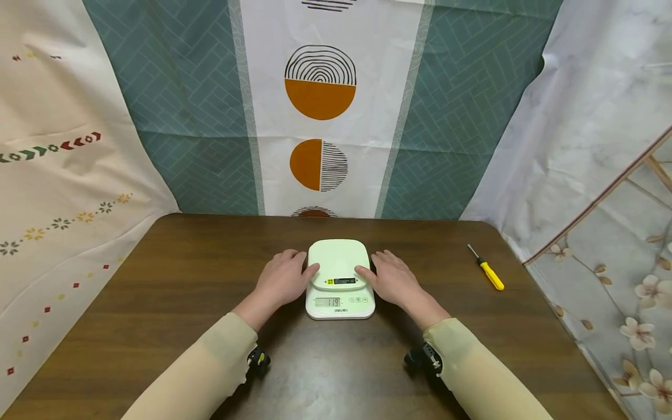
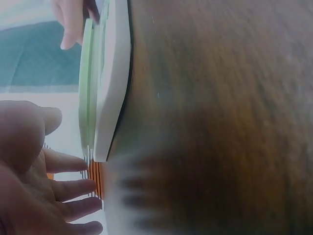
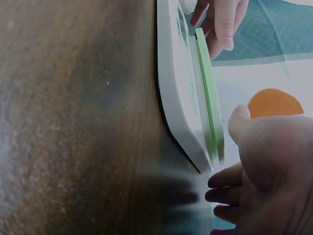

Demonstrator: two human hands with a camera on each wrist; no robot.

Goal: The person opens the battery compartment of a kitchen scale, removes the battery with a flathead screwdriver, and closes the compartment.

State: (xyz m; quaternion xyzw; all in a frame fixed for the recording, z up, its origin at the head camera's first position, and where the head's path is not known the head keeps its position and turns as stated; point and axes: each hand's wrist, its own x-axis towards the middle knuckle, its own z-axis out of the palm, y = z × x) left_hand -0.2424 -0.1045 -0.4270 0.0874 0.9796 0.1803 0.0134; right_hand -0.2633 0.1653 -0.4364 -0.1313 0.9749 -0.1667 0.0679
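A white digital kitchen scale (image 1: 340, 315) with a pale green weighing plate (image 1: 338, 259) lies flat on the brown wooden table. Its lit display (image 1: 328, 302) shows digits like 11.9. On its left side is my left hand (image 1: 283, 277), thumb reaching to the plate's edge in the head view. My right hand (image 1: 395, 281) mirrors it on the other side, its thumb over the plate's right edge. In both wrist views the fingers extend loosely beside the scale's rim, the left fingers (image 2: 76, 188) and right fingers (image 3: 227, 196) uncurled. Neither hand grips anything.
A screwdriver (image 1: 488, 271) with a yellow handle lies to the right on the table (image 1: 173, 303). Behind the table's far edge hangs a patterned curtain (image 1: 199, 116). More cloth hangs at the left and right sides.
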